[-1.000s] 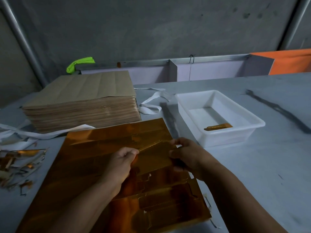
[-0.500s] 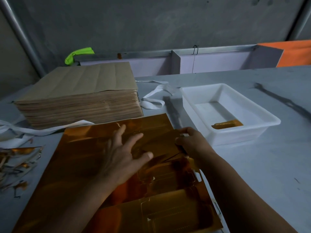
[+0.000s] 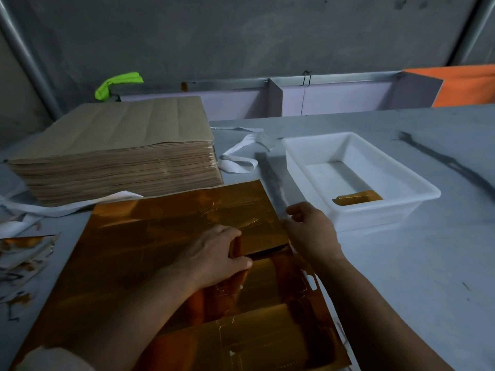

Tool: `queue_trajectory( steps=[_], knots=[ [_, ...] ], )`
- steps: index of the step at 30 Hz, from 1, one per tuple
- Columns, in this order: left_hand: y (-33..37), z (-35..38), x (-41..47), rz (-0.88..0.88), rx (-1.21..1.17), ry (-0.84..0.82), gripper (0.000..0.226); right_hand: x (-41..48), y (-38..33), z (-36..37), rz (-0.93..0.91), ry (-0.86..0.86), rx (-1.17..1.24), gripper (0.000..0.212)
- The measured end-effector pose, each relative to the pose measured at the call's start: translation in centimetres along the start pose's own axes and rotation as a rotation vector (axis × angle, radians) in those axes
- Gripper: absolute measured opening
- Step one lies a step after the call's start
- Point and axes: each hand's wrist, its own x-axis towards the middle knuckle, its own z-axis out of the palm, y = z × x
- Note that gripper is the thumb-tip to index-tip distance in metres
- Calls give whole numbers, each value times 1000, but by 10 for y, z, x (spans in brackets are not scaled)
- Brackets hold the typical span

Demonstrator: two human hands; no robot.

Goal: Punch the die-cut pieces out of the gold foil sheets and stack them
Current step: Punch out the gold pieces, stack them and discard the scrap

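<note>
Both left hand [image 3: 211,253] and right hand [image 3: 310,231] seemingly pinch gold foil sheet [image 3: 139,250], fingers [image 3: 239,264] curled, beside paper stack [image 3: 120,156] and tub [image 3: 375,215].

Pale grey sleeve [image 3: 51,358] on L arm, ends abt elbow; both forearms bare.

A thick stack of brown paper sheets [image 3: 115,156] sits at ten o'clock on the grey worktop [image 3: 401,263]. A looped white strap [image 3: 238,159] lies just beside it at twelve o'clock. A dark streak [image 3: 450,162] crosses the surface at two o'clock. Behind it stand pale partitions [image 3: 334,100], with a bright green item [image 3: 117,83] at eleven o'clock and an orange panel [image 3: 466,84] at two.
</note>
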Motion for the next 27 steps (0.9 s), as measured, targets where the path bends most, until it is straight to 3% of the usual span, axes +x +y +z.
queue_trajectory(
  steps=[2, 3, 7, 10, 12, 14, 17, 20, 24, 27],
  knots=[
    [1, 0, -3, 39, 53, 25, 67, -5, -1, -1, 17, -11, 121, 10],
    [1, 1, -5, 59, 50, 49, 60, -8, -1, -1, 51, -36, 187, 12],
    [-1, 2, -12, 139, -53, 172, 47, -19, -8, -2, 282, -238, 372, 31],
    [-4, 3, -15, 173, -91, 223, 42, -23, -17, 8, 440, -461, 366, 52],
    [-5, 5, -16, 199, -100, 238, 38, -22, -22, 21, 494, -521, 368, 61],
    [-5, 6, -17, 202, -93, 207, 39, -20, -28, 33, 525, -506, 419, 58],
    [-7, 5, -19, 209, -106, 134, 61, -15, -32, 46, 533, -451, 444, 36],
    [-18, 0, -13, 121, -117, 223, 49, -10, -30, 51, 555, -416, 421, 16],
    [-40, 6, -6, -116, 75, 137, 49, -11, -25, 50, 571, -389, 468, 13],
    [-45, 12, -3, -163, 128, 111, 51, -10, -21, 51, 589, -367, 487, 11]
  ],
)
